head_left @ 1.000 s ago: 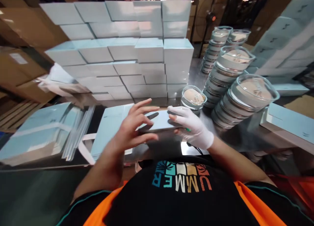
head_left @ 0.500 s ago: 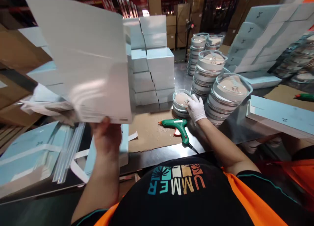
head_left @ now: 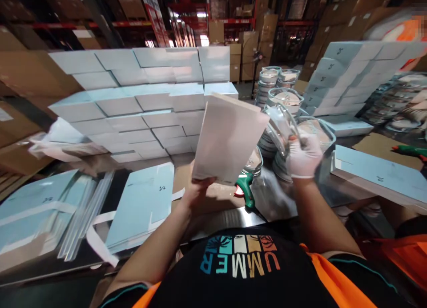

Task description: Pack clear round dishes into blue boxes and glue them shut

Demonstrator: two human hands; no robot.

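Bare and wrapped round its lower edge, my left hand (head_left: 195,190) holds a white box (head_left: 228,141) up over the front of the bench. My right hand (head_left: 303,156), in a white glove, grips a clear round container (head_left: 279,126), tilted and blurred by motion, just right of the box. Behind the box's lower corner stands a low stack of clear containers (head_left: 256,162), partly hidden. A green glue gun (head_left: 247,191) lies below it, its nozzle covered by the box. Taller stacks of containers (head_left: 285,96) rise behind my right hand.
Rows of white boxes (head_left: 133,105) form a wall at the back left. Light blue flat boards (head_left: 142,201) and clear strips (head_left: 88,214) lie at the left. More boxes (head_left: 347,72) and a blue board (head_left: 380,165) are at the right, near another person's orange clothing (head_left: 408,237).
My left hand has brought the white box down and to the right, turning it. My right hand has lifted a clear container and moved right with it.
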